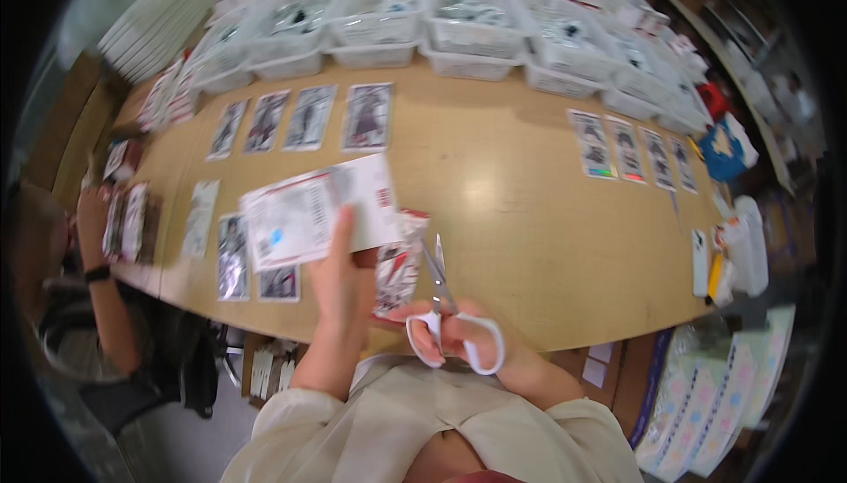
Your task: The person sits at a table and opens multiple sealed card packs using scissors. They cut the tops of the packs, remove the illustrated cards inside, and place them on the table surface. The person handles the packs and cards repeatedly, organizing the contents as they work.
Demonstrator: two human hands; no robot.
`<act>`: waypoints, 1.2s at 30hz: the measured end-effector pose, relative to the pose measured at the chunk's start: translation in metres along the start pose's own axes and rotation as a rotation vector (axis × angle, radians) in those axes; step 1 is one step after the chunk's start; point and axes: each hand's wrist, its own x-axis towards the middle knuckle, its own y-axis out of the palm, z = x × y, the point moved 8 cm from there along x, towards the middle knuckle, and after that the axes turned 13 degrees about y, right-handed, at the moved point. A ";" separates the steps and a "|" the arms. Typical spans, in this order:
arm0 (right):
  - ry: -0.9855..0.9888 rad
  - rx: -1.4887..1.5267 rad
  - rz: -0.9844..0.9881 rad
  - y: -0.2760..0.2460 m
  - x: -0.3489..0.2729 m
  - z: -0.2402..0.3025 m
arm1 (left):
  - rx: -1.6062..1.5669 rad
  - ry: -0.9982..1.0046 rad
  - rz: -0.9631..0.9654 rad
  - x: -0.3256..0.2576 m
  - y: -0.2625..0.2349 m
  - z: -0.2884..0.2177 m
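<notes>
My left hand grips a flat white printed sheet with red markings, its thumb lying over the front. Whether it is a single folded piece or two overlapping pieces, I cannot tell. In my right hand are scissors with white handles, their blades parted and pointing away from me. Just left of the blades is a red and white foil packet; its lower end meets the fingers of my right hand, and I cannot tell whether they pinch it. Picture cards lie partly behind the white sheet.
Rows of clear plastic bins with bagged items line the table's far edge. Picture cards lie at the far left and right. A white phone-like object lies at the right edge. Another person's arm reaches toward stacked packs.
</notes>
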 end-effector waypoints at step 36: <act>0.182 -1.188 -2.298 -0.228 -0.447 0.123 | -0.045 -0.571 0.292 -0.132 0.058 0.083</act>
